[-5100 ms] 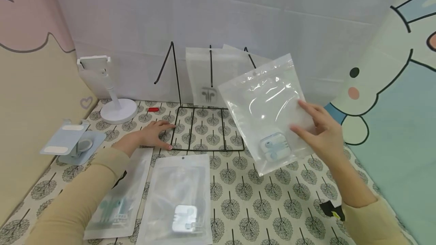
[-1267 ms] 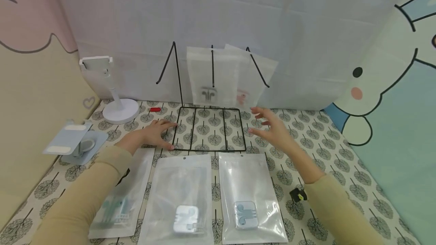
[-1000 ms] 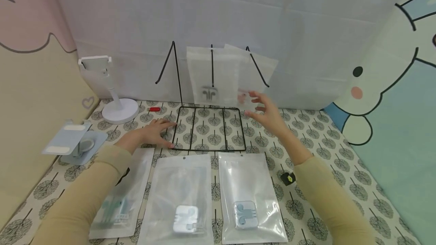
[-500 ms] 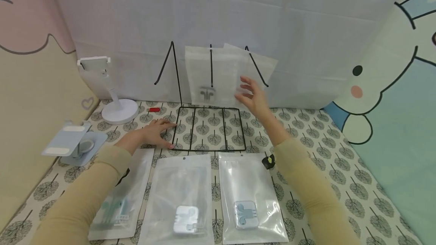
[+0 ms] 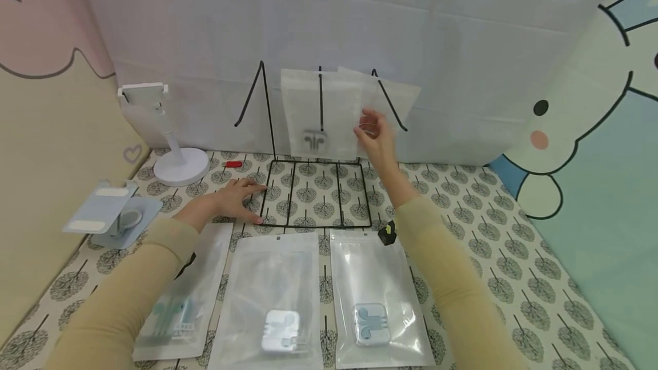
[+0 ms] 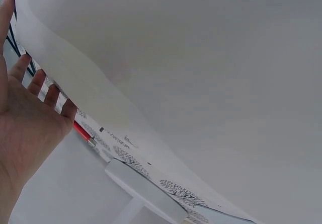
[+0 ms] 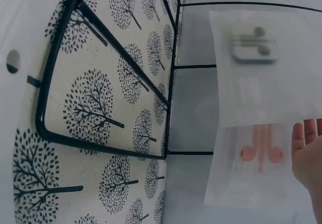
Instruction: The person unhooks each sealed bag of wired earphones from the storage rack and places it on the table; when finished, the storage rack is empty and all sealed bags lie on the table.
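A black wire rack (image 5: 316,226) stands on the patterned cloth, two frosted bags on its hooks. The middle bag (image 5: 303,104) shows dark earphones; the right bag (image 5: 403,96) hangs tilted, partly behind it, with pink earphones (image 7: 261,146) visible in the right wrist view. My right hand (image 5: 379,139) is at the lower part of the right bag, thumb and fingers curved near the middle bag's edge; whether it grips is hard to tell. My left hand (image 5: 233,201) rests with relaxed, spread fingers against the rack base's left side.
Three bags lie in front: a left one (image 5: 205,278) partly under my left forearm, a middle one (image 5: 272,278) and a right one (image 5: 377,278). A white stand (image 5: 181,167), a blue-grey stand (image 5: 103,210) and a red USB stick (image 5: 233,164) are at left.
A bag formerly in my right hand lies on the cloth at right. Since then that hand has moved up and left to the hanging bags. My left hand has stayed at the rack.
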A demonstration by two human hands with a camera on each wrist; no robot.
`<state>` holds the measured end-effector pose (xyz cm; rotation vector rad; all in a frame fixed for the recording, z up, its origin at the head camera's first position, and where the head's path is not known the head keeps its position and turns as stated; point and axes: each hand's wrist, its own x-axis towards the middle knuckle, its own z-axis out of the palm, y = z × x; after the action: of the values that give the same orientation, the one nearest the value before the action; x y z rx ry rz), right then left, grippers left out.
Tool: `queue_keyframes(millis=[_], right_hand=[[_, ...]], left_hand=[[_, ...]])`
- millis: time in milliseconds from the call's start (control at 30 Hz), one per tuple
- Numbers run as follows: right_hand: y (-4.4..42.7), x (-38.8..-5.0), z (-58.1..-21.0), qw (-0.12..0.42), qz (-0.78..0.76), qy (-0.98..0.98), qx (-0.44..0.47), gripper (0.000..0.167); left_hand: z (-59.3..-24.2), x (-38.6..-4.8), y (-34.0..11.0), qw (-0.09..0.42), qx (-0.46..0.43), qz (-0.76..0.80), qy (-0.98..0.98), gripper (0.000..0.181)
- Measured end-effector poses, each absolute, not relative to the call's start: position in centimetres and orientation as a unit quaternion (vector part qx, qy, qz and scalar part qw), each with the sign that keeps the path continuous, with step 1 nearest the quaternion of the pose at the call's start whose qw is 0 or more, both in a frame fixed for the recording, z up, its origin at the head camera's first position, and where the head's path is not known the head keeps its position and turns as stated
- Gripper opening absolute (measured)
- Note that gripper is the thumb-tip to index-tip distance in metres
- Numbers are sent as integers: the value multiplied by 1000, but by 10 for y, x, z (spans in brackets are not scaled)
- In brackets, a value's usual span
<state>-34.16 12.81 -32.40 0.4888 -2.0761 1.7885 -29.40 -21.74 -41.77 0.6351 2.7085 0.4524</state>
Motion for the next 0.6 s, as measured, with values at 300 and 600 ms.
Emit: queue_keyframes(millis=[300, 600], right_hand=[[120, -339, -333, 183, 630, -736, 166, 28], [120, -333, -331, 168, 646, -725, 173, 21]], left_hand=[[-416, -293, -216, 162, 226, 160, 947, 93], [-419, -295, -217, 165, 216, 159, 949, 96]])
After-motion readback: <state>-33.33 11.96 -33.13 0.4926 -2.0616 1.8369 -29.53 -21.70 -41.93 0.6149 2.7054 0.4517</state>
